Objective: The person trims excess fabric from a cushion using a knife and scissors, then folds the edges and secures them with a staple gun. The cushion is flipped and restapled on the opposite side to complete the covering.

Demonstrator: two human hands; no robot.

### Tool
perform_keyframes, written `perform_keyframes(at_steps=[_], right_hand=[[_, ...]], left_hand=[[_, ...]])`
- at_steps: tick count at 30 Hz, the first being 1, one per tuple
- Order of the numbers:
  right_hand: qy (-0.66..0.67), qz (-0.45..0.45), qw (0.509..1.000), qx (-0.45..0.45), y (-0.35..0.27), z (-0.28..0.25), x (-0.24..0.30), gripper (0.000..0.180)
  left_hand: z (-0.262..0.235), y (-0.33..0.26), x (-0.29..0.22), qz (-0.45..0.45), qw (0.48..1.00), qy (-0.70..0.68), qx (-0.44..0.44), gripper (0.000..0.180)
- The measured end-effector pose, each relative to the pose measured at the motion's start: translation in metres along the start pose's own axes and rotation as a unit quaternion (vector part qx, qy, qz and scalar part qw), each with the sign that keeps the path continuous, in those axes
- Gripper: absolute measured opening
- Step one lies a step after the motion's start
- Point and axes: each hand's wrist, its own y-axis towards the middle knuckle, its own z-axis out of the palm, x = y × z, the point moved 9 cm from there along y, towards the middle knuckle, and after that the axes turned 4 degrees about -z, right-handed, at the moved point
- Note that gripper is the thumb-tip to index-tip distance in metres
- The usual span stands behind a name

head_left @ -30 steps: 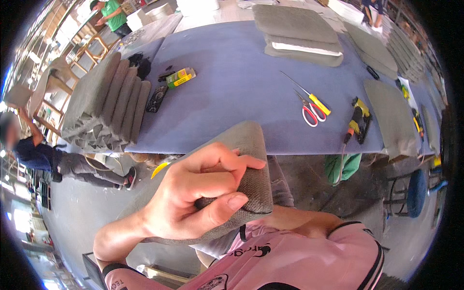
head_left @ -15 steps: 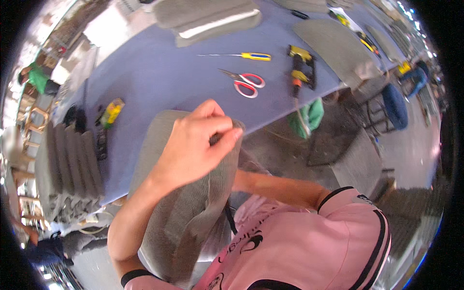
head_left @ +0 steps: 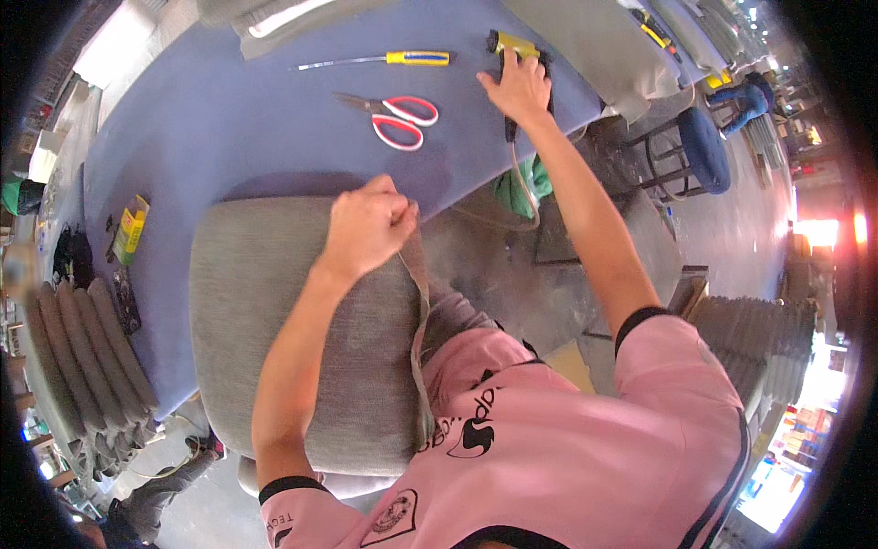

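A grey fabric-covered cushion (head_left: 274,339) lies in front of me, partly over the table edge. At its far right corner my left hand (head_left: 366,229) is closed, pinching the edge of the cover. A loose strip of the fabric (head_left: 419,329) runs down the cushion's right side. Farther off on the right, my right hand (head_left: 523,90) reaches over a yellow-and-black staple gun (head_left: 514,44). Its fingers lie on the tool and the thumb is stretched out apart from it. An air hose (head_left: 526,188) hangs from the staple gun over the table edge.
On the blue table (head_left: 247,119) lie red-and-white scissors (head_left: 400,123) and a yellow-handled screwdriver (head_left: 416,59). A yellow-green box (head_left: 133,229) sits at the left, near stacked grey cushions (head_left: 87,339). Flat grey pieces (head_left: 585,41) cover the far right. A blue stool (head_left: 702,151) stands beyond.
My right hand has come out from beside the cushion and moved to the staple gun. The cushion now lies flatter, its broad face showing. My left hand still grips its corner.
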Motion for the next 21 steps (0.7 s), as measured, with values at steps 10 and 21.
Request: perform_keyframes(at_steps=[10, 21], right_hand=[[0.225, 0.016, 0.947, 0.228, 0.020, 0.014, -0.130, 0.085], [0.407, -0.235, 0.841, 0.269, -0.207, -0.083, 0.061, 0.055]], left_hand=[[0.003, 0.012, 0.002, 0.012, 0.998, -0.013, 0.066, 0.030], [0.000, 0.008, 0.010, -0.023, 0.993, -0.015, 0.117, 0.025]])
